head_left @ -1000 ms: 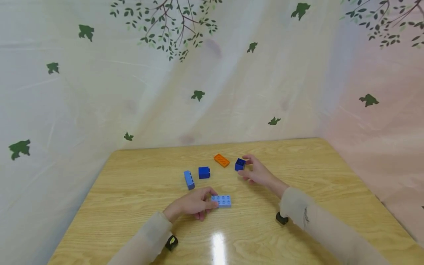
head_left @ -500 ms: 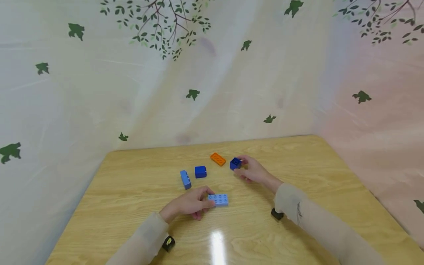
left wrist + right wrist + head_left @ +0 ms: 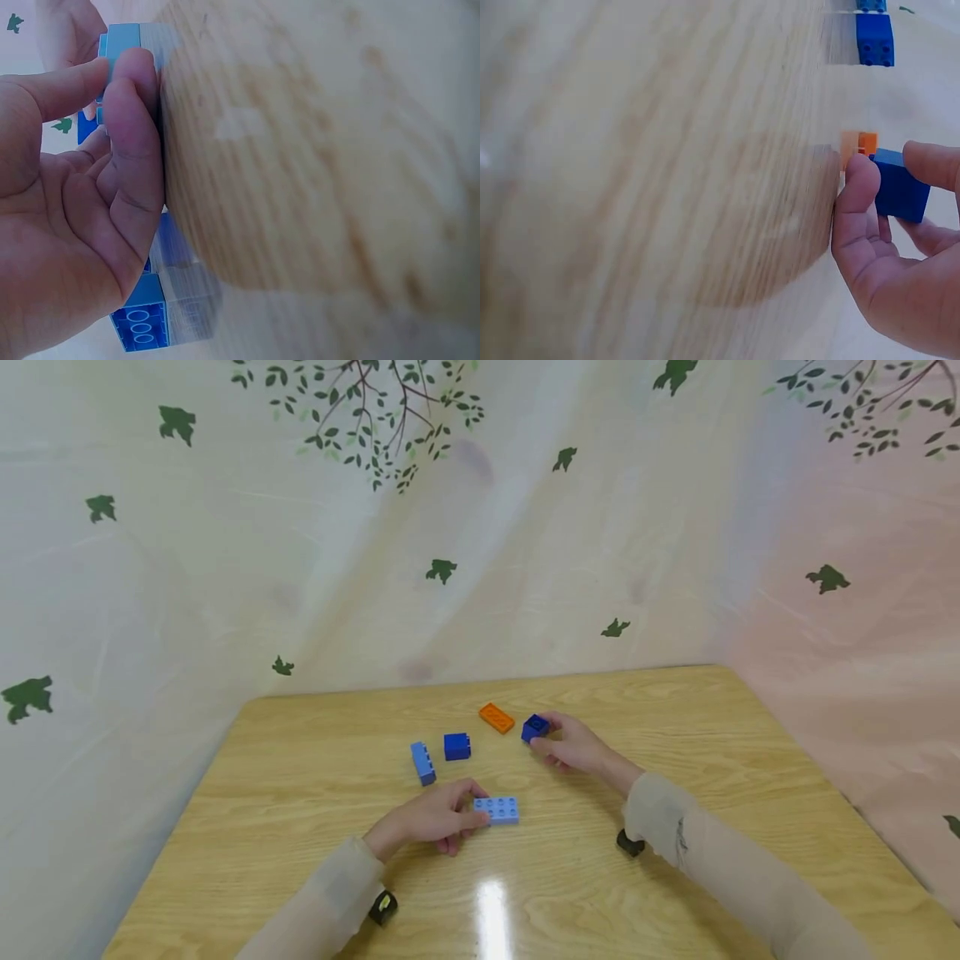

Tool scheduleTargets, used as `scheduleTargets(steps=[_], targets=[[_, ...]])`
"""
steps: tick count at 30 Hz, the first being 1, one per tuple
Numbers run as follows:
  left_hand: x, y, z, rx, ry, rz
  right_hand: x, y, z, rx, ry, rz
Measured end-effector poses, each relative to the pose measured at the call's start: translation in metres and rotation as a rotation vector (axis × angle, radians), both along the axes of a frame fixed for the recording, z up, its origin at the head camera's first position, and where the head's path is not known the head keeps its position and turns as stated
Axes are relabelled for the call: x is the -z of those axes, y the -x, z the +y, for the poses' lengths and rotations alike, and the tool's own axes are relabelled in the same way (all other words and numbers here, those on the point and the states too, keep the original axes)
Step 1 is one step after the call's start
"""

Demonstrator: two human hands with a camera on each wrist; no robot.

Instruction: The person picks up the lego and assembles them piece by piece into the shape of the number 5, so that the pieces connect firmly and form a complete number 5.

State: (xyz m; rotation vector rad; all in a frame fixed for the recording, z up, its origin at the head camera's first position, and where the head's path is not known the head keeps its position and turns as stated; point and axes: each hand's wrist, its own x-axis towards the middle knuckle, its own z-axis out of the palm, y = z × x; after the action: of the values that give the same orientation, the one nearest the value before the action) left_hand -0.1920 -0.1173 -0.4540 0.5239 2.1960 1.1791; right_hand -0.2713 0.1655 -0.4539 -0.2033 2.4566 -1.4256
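My left hand (image 3: 438, 814) pinches the left end of a light blue toy building brick (image 3: 504, 810), which lies studs up on the wooden table. In the left wrist view the thumb and curled fingers sit at that brick (image 3: 124, 39) and cover part of it. Farther back on the right, my right hand (image 3: 573, 745) holds a dark blue building brick (image 3: 535, 727) between thumb and fingers. This brick (image 3: 901, 187) appears tilted in the right wrist view, with the fingers partly behind it.
An orange brick (image 3: 497, 717) lies just left of the right hand. A blue brick (image 3: 457, 747) and a medium blue, long brick (image 3: 423, 764) rest on their sides beyond the left hand. Behind the table (image 3: 315, 752) hangs a cloth with printed leaves.
The right hand's thumb and fingers have closed in on the dark blue brick, which has turned and tilted a little. The left hand keeps its place at the light blue brick.
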Motion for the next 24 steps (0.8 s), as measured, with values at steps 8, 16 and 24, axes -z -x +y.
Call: scheduleTargets(steps=[8, 16, 24], targets=[[0.001, 0.001, -0.002, -0.001, -0.008, -0.001, -0.007, -0.011, -0.001, -0.132, 0.077, 0.024], [0.0, 0.001, -0.001, -0.002, -0.001, -0.005, -0.028, -0.029, 0.002, -0.289, 0.097, 0.049], [0.002, 0.001, -0.002, 0.004, -0.001, 0.002, -0.04, -0.044, 0.004, -0.403, 0.077, 0.12]])
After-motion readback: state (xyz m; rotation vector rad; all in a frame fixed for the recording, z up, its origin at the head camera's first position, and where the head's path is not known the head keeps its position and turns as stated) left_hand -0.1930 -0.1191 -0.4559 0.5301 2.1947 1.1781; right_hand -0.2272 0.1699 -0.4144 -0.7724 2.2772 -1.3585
